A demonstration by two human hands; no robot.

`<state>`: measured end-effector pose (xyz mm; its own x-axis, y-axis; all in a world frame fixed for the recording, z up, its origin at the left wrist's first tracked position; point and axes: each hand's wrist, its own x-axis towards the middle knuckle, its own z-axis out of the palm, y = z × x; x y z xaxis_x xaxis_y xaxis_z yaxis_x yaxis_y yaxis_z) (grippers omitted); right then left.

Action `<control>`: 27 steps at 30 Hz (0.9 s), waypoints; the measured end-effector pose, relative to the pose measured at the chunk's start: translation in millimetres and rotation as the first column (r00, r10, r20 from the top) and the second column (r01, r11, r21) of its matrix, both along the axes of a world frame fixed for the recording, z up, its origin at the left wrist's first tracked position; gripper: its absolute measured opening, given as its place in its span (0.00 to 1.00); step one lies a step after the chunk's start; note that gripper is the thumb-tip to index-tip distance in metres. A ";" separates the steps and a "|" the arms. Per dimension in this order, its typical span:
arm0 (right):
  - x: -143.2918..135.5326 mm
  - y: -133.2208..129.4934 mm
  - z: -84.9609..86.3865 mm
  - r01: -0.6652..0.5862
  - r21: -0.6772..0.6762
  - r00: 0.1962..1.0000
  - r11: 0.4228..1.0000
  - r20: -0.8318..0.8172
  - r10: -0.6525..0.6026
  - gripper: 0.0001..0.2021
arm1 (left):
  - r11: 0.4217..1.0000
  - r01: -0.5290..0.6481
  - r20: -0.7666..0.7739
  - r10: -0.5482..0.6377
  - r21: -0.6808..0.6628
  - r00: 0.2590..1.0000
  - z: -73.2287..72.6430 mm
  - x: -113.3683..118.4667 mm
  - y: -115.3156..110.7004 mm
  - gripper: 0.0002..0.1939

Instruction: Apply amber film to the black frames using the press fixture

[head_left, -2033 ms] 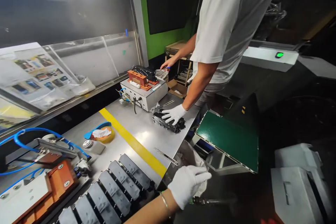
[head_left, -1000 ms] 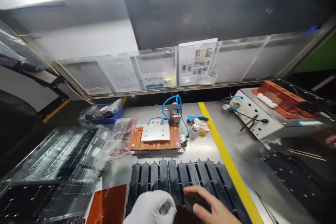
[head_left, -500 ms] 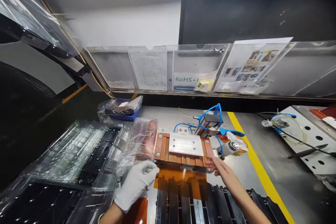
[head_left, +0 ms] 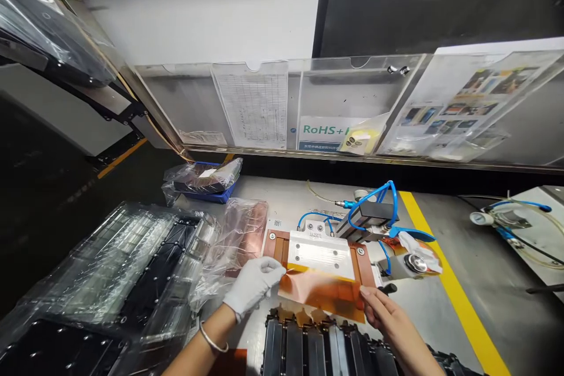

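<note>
A thin amber see-through film sheet (head_left: 321,292) is stretched between my two hands. My left hand (head_left: 255,285), in a white glove, pinches the sheet's left end between thumb and fingers. At the right end, the bare fingertips of my right hand (head_left: 379,306) are closed on the edge. The sheet hangs in front of a fixture with a copper-brown base (head_left: 363,264) and a silver metal plate (head_left: 321,251), hiding the base's front part. Below the sheet stands a row of black slotted parts (head_left: 304,349), some with amber tabs at their tops.
Blue air tubes (head_left: 372,191) and a dark cylinder block (head_left: 372,217) sit behind the fixture. Bagged copper-coloured sheets (head_left: 253,232) and clear trays with black parts (head_left: 154,270) lie left. A dispenser bottle (head_left: 409,264) stands right, by a yellow floor-style stripe (head_left: 458,294).
Both hands have moved up and forward with the amber sheet, from over the black parts to the fixture's front. The camera view has shifted slightly.
</note>
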<state>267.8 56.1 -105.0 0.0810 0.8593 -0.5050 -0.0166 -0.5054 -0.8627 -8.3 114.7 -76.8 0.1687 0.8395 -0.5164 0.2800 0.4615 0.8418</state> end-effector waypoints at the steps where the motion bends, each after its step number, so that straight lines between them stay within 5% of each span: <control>1: 1.5 5.9 -1.6 -0.008 -0.015 1.000 1.000 0.006 0.008 0.26 | 1.000 0.006 -0.020 -0.007 -0.012 1.000 -2.1 1.8 5.2 0.14; 11: 17.3 60.5 -26.8 -0.080 -0.164 0.994 0.983 0.058 0.091 0.22 | 0.991 0.090 -0.240 -0.111 -0.099 0.964 -17.6 19.3 55.3 0.09; 27: 17.9 76.0 -23.1 -0.092 -0.197 0.975 0.976 0.180 0.128 0.20 | 0.994 0.094 -0.308 -0.108 -0.059 0.945 -30.6 20.8 66.9 0.07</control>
<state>285.7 132.0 -128.1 0.1017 0.7605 -0.6413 0.2034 -0.6470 -0.7349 12.5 181.7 -107.4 0.0776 0.8024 -0.5917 0.5710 0.4508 0.6861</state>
